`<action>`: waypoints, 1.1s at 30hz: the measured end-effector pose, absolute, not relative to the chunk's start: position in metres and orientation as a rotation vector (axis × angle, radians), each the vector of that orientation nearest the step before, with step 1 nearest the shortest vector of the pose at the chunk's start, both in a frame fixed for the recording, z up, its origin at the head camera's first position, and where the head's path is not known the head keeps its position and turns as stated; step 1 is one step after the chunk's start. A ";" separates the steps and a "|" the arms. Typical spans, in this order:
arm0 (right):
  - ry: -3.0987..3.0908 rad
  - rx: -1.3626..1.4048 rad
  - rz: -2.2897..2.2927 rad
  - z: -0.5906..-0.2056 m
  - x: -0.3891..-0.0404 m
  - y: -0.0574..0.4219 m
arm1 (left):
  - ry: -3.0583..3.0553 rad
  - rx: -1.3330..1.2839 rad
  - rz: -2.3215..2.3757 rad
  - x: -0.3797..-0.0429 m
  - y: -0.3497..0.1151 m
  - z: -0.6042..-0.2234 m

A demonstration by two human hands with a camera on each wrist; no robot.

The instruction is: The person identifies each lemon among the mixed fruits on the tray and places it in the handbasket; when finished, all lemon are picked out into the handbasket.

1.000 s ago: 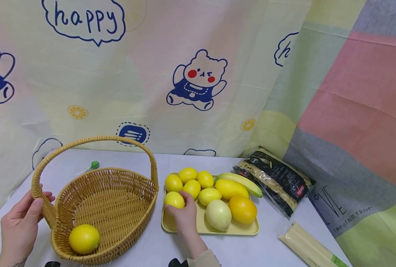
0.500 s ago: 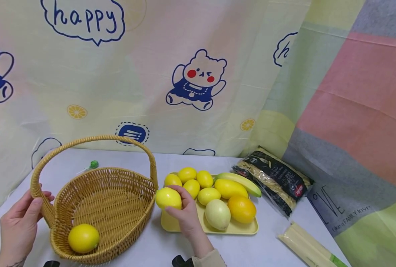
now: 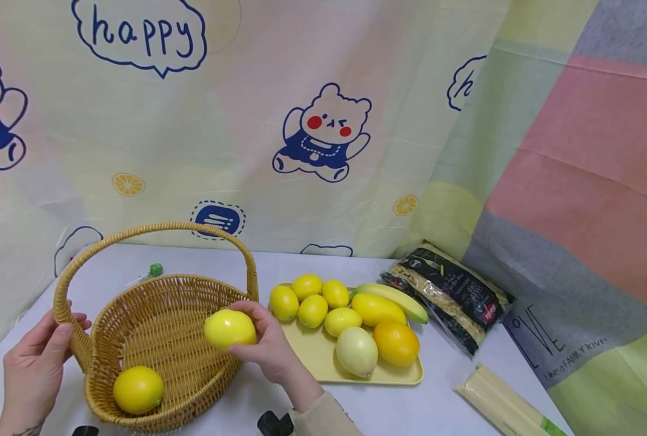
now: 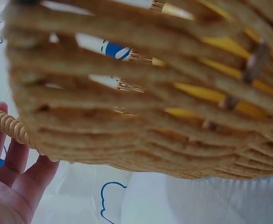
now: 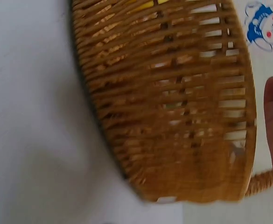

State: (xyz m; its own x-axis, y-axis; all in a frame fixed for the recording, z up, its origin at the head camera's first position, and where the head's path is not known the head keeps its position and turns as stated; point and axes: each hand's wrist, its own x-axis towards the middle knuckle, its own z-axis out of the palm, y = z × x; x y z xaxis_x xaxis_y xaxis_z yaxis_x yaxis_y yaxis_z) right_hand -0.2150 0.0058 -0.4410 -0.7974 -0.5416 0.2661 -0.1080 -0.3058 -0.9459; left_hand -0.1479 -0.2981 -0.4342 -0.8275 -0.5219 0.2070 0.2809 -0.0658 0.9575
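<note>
A wicker basket [image 3: 176, 339] with a tall arched handle stands at the left of the table, one yellow lemon [image 3: 138, 390] lying inside it. My left hand [image 3: 36, 363] grips the handle low on its left side; the left wrist view shows its fingers [image 4: 22, 175] by the handle's base. Over the basket's right rim, my right hand [image 3: 269, 342] holds another lemon [image 3: 229, 330] between thumb and fingers. To the right, a yellow tray [image 3: 312, 357] bears several lemons [image 3: 312, 310], a pale round fruit [image 3: 357, 351], an orange [image 3: 397, 343], a yellow mango-like fruit [image 3: 378, 309] and a banana [image 3: 397, 298].
A black-labelled bag of dry food [image 3: 451, 293] lies at the back right. In front of it is a pale packet [image 3: 506, 399] with a green end. A small green-topped object [image 3: 155, 269] lies behind the basket. A printed curtain [image 3: 236, 121] hangs behind the table.
My right hand has picked a lemon off the tray's left side and carried it left, over the basket's right rim. The left hand stays on the handle.
</note>
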 end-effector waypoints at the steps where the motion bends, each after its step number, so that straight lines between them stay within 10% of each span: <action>1: 1.653 -0.827 -2.154 -0.439 -0.216 0.002 | -1.678 0.254 -1.945 -0.148 -0.299 -0.435; 33: 1.861 -0.784 -1.486 -0.423 -0.238 -0.060 | -1.663 0.248 -1.937 -0.149 -0.298 -0.436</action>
